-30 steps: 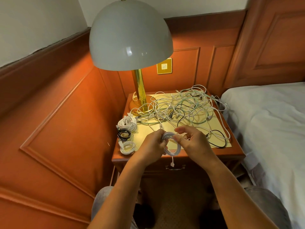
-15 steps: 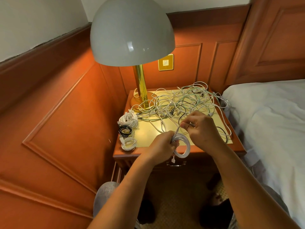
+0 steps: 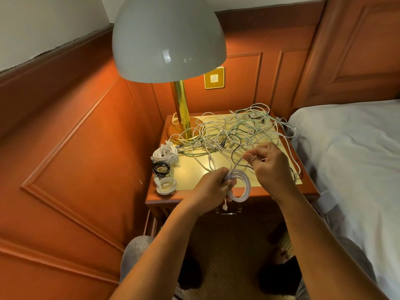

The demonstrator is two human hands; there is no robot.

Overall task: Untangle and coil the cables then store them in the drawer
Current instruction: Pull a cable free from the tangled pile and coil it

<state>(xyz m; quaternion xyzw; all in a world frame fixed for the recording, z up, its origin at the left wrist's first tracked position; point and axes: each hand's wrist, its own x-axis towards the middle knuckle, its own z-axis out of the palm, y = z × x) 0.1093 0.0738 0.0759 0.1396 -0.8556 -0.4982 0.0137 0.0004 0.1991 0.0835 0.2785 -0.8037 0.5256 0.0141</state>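
Observation:
My left hand [image 3: 213,186] pinches a half-wound white cable coil [image 3: 242,189] over the front edge of the nightstand [image 3: 190,197]. My right hand [image 3: 270,167] grips the free strand of that same cable, which runs up from the coil. A tangle of white, green and black cables [image 3: 236,131] covers the back half of the top. Three finished coils lie at the left edge: a large white coil [image 3: 165,153], a black coil [image 3: 161,168] and a small white coil [image 3: 166,186]. The drawer's handle [image 3: 229,212] shows below the coil; the drawer is closed.
A brass lamp [image 3: 181,118] with a grey dome shade stands at the back left of the nightstand. Wood panelling runs along the left and back walls. A bed with a white sheet [image 3: 350,152] lies close on the right. My knees and feet are below.
My right hand has lifted away from the coil toward the tangle and pulled the strand up. The coil in my left hand has shifted slightly right. The camera has tilted down a little.

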